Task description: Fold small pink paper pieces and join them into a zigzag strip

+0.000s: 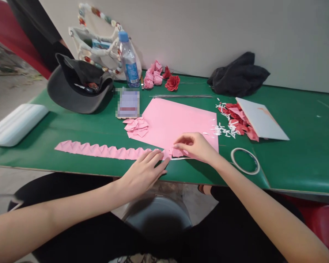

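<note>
A long pink paper strip with a zigzag upper edge (98,150) lies along the front of the green table. My left hand (144,168) rests on its right end, fingers stretched out and pressing lightly. Just to the right, my right hand (195,145) pinches a small pink paper piece (177,152) between thumb and fingertips, beside the strip's end. A narrow white strip shows under that piece. Behind both hands lies a large pink paper sheet (178,118), and folded pink paper petals (137,126) sit on its left corner.
A roll of tape (245,161) lies at right, near a white card (263,118), red and pink paper pieces (239,120) and white scraps. Thin wires (183,96), paper flowers (172,83), a phone (128,103), bottle (130,62), cap (79,87) and black cloth (238,75) lie farther back.
</note>
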Motion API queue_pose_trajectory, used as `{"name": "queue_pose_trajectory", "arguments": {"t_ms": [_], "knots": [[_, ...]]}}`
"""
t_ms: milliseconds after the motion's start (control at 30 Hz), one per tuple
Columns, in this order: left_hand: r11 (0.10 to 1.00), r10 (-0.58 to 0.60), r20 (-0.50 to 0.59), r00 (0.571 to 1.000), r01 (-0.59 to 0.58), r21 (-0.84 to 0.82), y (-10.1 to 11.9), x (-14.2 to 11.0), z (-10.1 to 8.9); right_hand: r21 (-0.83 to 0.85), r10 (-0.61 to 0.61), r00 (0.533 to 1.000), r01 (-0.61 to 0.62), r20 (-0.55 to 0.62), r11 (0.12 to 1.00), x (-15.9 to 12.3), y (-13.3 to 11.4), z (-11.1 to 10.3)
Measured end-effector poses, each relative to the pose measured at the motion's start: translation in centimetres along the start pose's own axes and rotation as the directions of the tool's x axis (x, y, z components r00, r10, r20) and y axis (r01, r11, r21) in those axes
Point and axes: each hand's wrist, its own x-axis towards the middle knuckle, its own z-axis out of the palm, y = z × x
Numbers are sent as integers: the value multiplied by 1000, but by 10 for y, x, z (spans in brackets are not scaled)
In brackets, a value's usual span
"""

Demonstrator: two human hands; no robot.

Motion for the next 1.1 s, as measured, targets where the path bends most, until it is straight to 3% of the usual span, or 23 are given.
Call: {"name": "queue_pose_trajectory", "arguments": {"t_ms": [100, 200, 367, 567, 767, 1100], "knots": [[1000, -2, 4, 1000, 2, 0, -1, 0, 0, -15, -32, 998, 31, -45, 999, 6, -1, 0], [1000, 1, 2, 1000, -1, 8, -1, -1, 0, 89, -41, 996, 48, -77, 995, 5, -7, 0], [1000, 2, -20, 1000, -2, 19, 0, 0, 1, 266, 69, 994, -90, 85, 960, -5, -9, 8], [1000, -2, -28, 1000, 2, -6, 1, 1, -1, 160, -7, 992, 27, -124, 987, -4, -1, 9], [1000, 14, -34, 999, -15, -23, -1, 1, 1, 51, 4, 1000, -3, -23, 999, -5, 0, 9], [999, 43, -84, 996, -43, 4, 0, 1, 3, -3, 6, 1000, -6, -1, 1000, -3, 5, 13]]}}
